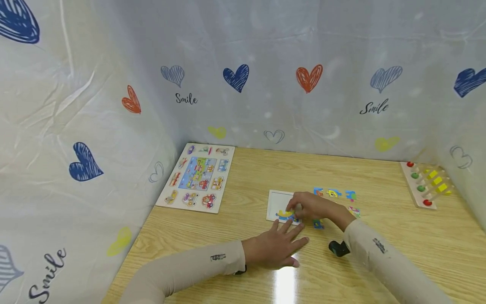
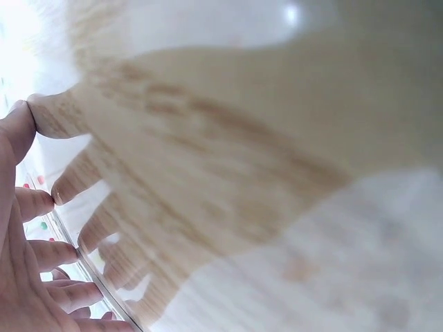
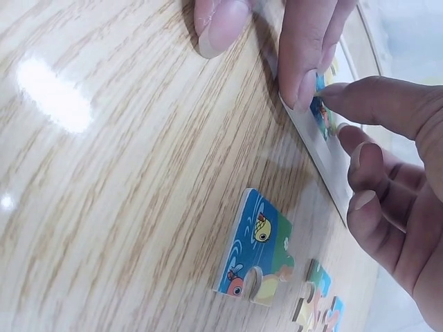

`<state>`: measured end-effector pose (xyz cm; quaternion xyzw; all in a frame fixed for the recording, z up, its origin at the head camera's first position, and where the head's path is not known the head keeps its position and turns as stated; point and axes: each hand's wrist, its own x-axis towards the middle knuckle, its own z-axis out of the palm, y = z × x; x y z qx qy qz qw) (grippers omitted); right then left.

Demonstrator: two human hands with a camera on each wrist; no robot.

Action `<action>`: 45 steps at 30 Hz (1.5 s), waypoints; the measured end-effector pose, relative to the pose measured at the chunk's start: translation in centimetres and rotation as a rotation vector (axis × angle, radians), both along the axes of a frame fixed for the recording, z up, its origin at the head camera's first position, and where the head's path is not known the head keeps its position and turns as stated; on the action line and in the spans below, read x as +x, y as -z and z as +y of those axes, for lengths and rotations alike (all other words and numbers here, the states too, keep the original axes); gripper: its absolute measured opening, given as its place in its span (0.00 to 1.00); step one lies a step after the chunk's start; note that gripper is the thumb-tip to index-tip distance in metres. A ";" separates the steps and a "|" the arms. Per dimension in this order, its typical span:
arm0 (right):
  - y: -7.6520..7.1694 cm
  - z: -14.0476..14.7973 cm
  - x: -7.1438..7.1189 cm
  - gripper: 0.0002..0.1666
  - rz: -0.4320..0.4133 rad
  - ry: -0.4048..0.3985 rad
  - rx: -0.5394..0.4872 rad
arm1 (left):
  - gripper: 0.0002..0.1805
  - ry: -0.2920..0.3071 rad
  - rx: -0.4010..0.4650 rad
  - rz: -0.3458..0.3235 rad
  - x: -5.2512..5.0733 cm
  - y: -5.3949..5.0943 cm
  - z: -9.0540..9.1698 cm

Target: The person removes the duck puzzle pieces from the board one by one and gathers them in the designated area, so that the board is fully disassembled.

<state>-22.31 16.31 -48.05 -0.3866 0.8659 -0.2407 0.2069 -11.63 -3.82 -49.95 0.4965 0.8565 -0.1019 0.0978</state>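
Note:
A white puzzle tray [image 1: 270, 206] lies on the wooden table, with blue and yellow jigsaw pieces [image 1: 284, 214] along its near side. My right hand [image 1: 311, 205] reaches over the tray from the right; its thumb and finger pinch a small jigsaw piece [image 3: 322, 117], partly hidden by the fingertips. My left hand [image 1: 276, 249] is spread out in front of the tray, fingertips at its near edge and on the pieces there. Straight fingers of that left hand [image 2: 41, 270] also show in the left wrist view, mirrored in the glossy tabletop.
Loose jigsaw pieces [image 1: 334, 193] lie right of the tray, one with fish on it [image 3: 252, 252] closest to my right wrist. A vehicle picture board [image 1: 222, 198] lies back left. At far right is a wooden board with coloured beads [image 1: 421, 188]. Printed cloth [image 1: 273, 109] hangs behind.

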 end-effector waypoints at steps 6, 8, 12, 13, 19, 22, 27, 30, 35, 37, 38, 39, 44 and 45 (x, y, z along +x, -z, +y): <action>0.0 -0.1 0.0 0.14 -0.007 -0.022 -0.011 | 0.39 0.007 -0.005 0.012 0.0 0.0 0.0; 0.0 -0.2 0.0 0.14 -0.009 -0.022 -0.007 | 0.40 0.008 -0.013 0.017 0.0 0.0 0.0; -0.1 -0.4 0.0 0.14 0.005 -0.027 0.001 | 0.40 0.000 -0.023 0.012 0.0 0.0 0.0; -0.1 -0.5 0.0 0.14 0.010 -0.030 0.001 | 0.40 -0.002 -0.024 0.012 0.0 0.0 0.0; -0.2 -0.8 0.0 0.15 0.022 -0.035 0.004 | 0.39 -0.009 -0.013 0.000 0.0 0.0 0.1; -0.1 -0.9 0.0 0.14 0.009 -0.027 0.001 | 0.40 -0.012 -0.008 -0.009 0.0 0.0 0.1; 0.0 -1.0 0.0 0.13 -0.018 -0.015 -0.007 | 0.39 -0.016 -0.011 -0.010 0.0 0.0 0.2; 0.0 -1.0 0.0 0.14 -0.021 -0.012 -0.012 | 0.39 -0.017 -0.015 -0.010 0.0 0.0 0.2; 0.1 -0.8 0.0 0.14 -0.024 -0.005 -0.019 | 0.40 -0.015 -0.009 -0.014 0.0 0.2 0.1; 0.2 -0.8 0.0 0.11 -0.038 0.002 -0.017 | 0.40 -0.012 -0.003 -0.012 0.0 0.2 0.1; 0.2 -0.8 0.0 0.10 -0.042 0.004 -0.017 | 0.40 -0.010 -0.002 -0.008 0.0 0.3 0.1; 0.3 -0.7 0.1 0.09 -0.036 -0.001 -0.023 | 0.40 -0.008 0.002 -0.005 -0.1 0.3 0.1; 0.4 -0.6 0.1 0.04 -0.001 -0.005 -0.035 | 0.39 0.012 0.028 0.022 -0.1 0.2 -0.1; 0.4 -0.6 0.0 0.03 0.008 -0.005 -0.038 | 0.39 0.016 0.034 0.024 0.0 0.2 -0.1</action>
